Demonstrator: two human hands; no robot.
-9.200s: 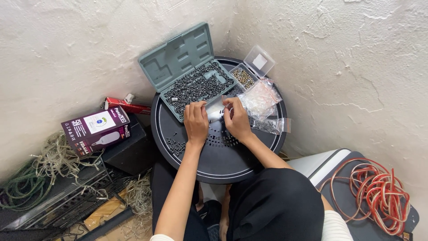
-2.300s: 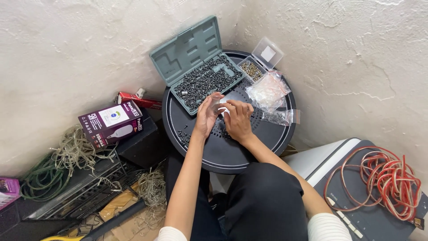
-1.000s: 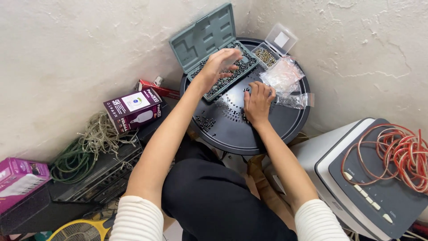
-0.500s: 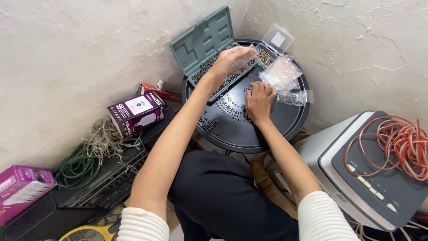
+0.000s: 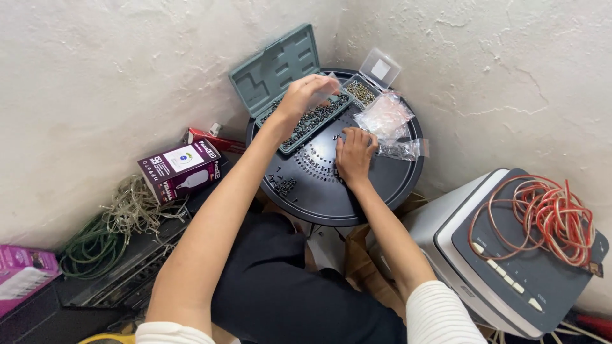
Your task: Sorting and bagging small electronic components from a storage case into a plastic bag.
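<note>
Starting at far left: purple carton [image 5: 22, 280] on the floor, then a tangle of green and pale cord [image 5: 105, 232] and a purple-and-white bulb box [image 5: 180, 168] against the wall, a red packet [image 5: 213, 139] just beyond. Further right, grey-green case [image 5: 287, 89] lying open on the round black counter [image 5: 382, 185], lid propped against the wall, tray packed with small dark screws [image 5: 312, 118]. Left hand [image 5: 306, 95] stretched over that tray, fingers [image 5: 325, 86] bunched downward into the screws; whether pinching one, cannot tell. Loose dark screws scattered on the counter [image 5: 285, 185] nearer the body. Right hand [image 5: 354, 155] flat on the counter just beside the tray, fingers curled close together, touching the surface; anything beneath them hidden. Beyond, small clear box [image 5: 366, 86] with brassy bits, two clear plastic bags [image 5: 390, 124]. Far right, white-and-grey appliance [image 5: 503, 255] topped with a red cable coil [image 5: 545, 216].
</note>
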